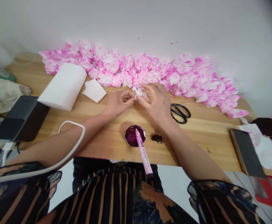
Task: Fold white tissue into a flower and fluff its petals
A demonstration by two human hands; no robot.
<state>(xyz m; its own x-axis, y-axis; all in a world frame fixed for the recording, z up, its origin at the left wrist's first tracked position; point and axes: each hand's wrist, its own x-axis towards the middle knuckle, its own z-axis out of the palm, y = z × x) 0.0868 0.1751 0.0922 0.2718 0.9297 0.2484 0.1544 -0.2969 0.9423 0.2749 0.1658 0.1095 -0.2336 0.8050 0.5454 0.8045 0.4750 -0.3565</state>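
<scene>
Between my two hands, over the middle of the table, is a small crumpled piece of white tissue paper [139,92]. My left hand [121,101] pinches its left side between thumb and fingertips. On its other side, my right hand [158,101] has thumb and fingers closed around the paper. Just behind them lies a long row of ruffled white tissue flowers [110,65] with pink tips. Closer to me a pink marker [143,154] rests with its tip in a small dish of dark magenta dye [131,138]. Beside the dish sits a little heap of black ties or wires [157,137].
Black-handled scissors [180,113] lie right of my right hand. At left are a white paper roll [64,85], folded white sheets [94,91], a dark phone [16,118] and a white cable [79,140]. A dark flat case [246,152] and stained paper [266,147] lie at right.
</scene>
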